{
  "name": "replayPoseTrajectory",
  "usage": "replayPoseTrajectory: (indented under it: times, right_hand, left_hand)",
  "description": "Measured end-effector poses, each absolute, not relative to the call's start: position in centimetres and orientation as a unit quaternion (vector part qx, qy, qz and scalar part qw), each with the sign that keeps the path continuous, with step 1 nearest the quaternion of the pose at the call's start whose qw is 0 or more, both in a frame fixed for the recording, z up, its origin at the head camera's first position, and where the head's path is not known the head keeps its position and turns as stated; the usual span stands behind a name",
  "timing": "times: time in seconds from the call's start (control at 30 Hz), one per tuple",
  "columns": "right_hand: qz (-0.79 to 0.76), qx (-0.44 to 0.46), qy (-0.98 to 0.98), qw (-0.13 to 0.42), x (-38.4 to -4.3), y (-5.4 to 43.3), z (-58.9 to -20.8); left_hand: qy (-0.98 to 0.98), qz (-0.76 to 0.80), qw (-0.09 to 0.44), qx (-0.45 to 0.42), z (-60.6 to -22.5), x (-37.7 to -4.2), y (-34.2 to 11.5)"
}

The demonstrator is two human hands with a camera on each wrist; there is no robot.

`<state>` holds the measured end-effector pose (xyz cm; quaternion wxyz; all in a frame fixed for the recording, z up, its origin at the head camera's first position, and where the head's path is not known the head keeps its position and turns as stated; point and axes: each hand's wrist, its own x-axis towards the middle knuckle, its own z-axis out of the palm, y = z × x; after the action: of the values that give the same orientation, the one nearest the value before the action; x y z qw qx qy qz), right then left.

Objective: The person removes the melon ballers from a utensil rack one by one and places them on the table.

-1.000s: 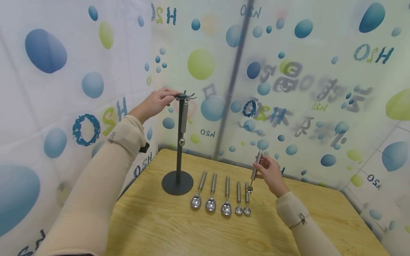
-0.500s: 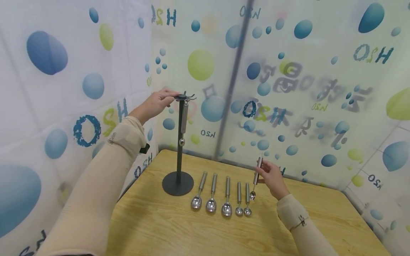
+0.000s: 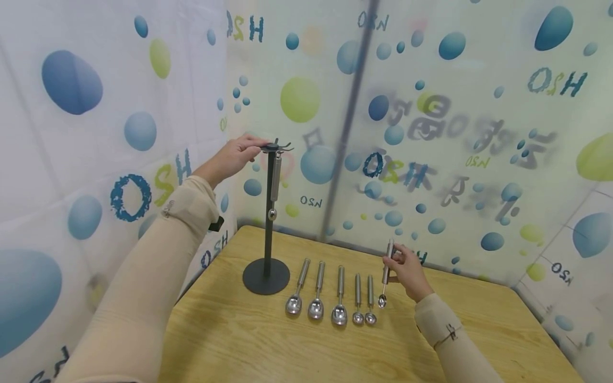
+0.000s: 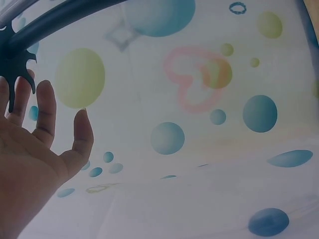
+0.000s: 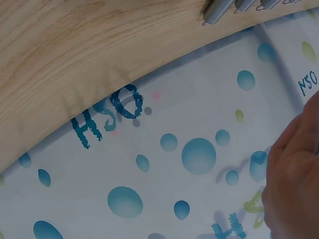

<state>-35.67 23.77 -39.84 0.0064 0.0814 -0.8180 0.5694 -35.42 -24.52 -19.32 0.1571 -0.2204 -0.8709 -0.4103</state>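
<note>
My right hand (image 3: 407, 271) pinches the handle of a small steel melon baller (image 3: 386, 267), which hangs bowl down near the row of scoops. Its bowl is low over the table; whether it touches the wood I cannot tell. In the right wrist view the right hand (image 5: 294, 174) shows only at the edge, and the melon baller is hidden. My left hand (image 3: 234, 157) rests on the hooked top of a black stand (image 3: 268, 229), fingers extended. The left wrist view shows the left hand (image 4: 37, 149) under the dark hooks (image 4: 17, 64). Another melon baller (image 3: 275, 181) hangs from a hook.
Three larger scoops (image 3: 316, 307) and two small melon ballers (image 3: 357, 295) lie in a row on the wooden table (image 3: 268, 346), handles towards the back edge. A patterned curtain (image 3: 431, 175) stands behind the table and along its left side.
My right hand has lowered the melon baller and shifted it slightly right, away from the row. The left hand stays on top of the stand.
</note>
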Motion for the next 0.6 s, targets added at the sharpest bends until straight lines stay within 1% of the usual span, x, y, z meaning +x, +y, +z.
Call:
replayPoseTrajectory:
  times: [0.6]
  right_hand:
    - [0.538, 0.060, -0.841, -0.011, -36.4, 24.4, -41.6]
  left_hand:
    - [-0.873, -0.406, 0.155, -0.220, -19.2, -35.3, -24.4]
